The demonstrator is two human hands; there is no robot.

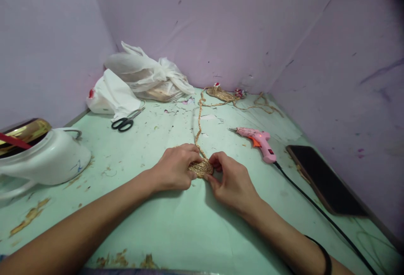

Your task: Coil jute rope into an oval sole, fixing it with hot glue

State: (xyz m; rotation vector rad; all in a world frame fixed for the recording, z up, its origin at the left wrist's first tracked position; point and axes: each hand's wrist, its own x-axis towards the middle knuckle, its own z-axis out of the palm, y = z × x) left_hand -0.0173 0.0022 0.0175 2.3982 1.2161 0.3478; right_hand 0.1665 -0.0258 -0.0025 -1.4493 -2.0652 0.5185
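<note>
A coil of braided straw-coloured cord point(202, 168) lies flat on the table between my two hands. My left hand point(178, 166) grips its left side, the fingers over the top and the thumb at the near edge. At the right edge, the thumb and forefinger of my right hand point(232, 178) pinch the coil's rim. From the far side of the coil a loose length of braid point(198, 125) runs away across the table toward the back wall. To the right lies a pink glue gun point(255, 138), its nozzle pointing left and a small orange light lit.
Black-handled scissors point(126, 122) lie beside white plastic bags point(145, 73) at back left. A white jug point(47, 157) holding things stands at left. At right are a dark phone point(323, 178) and the glue gun's black cable point(315, 207). More braided cord work point(221, 94) rests by the wall.
</note>
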